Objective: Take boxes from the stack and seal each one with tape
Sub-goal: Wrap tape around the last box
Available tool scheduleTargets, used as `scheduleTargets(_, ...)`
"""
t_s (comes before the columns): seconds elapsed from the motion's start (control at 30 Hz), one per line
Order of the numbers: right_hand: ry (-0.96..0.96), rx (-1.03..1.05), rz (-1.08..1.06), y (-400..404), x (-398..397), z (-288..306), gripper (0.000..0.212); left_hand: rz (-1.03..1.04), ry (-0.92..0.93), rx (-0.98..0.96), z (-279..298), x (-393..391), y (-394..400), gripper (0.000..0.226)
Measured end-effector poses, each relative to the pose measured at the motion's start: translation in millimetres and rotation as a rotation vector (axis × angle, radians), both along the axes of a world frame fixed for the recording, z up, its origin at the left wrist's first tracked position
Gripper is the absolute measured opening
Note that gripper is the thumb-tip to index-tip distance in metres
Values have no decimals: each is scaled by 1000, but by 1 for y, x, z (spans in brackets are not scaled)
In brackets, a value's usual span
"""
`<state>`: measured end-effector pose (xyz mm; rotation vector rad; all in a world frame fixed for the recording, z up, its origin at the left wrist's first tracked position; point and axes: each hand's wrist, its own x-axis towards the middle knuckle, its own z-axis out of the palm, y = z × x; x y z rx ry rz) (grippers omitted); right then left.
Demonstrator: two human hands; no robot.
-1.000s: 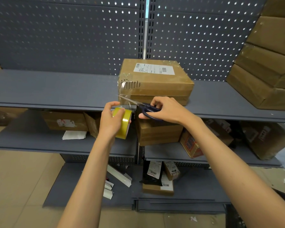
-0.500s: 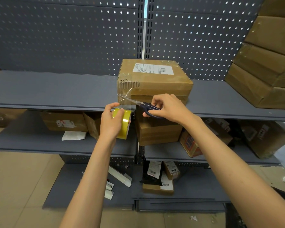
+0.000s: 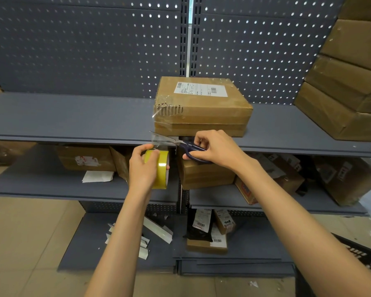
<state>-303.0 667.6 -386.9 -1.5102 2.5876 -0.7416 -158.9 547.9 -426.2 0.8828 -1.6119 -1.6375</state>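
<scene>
We see 2 bare forearms reaching up from the bottom edge, with no sleeve showing on either. The left hand (image 3: 142,168) and right hand (image 3: 217,147) are bare too, without gloves, rings or watch.

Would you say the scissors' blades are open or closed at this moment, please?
Open. The scissors in the right hand show two blades spread apart, straddling the clear tape strip pulled from the tape roll.

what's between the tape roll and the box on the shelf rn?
In the head view, a strip of clear tape runs from the tape roll up to the box, with the scissors blades on it.
</scene>
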Motion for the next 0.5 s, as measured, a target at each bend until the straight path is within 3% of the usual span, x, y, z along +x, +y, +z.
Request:
scheduleTargets(0.13,-25,-72,3,1,5,-1,42,19,17,-3,1,3,2,20)
scheduleTargets(0.27,-186,-454,-75,7,7,7,36,11,88,45,14,1,6,20)
scheduleTargets(0.43,-145,-763,-323,28,-2,21,33,-45,118,23,27,-1,15,20)
scheduleTargets(0.5,-129,-765,-479,39,-13,21,29,-63,132,29,30,-3,20,20)
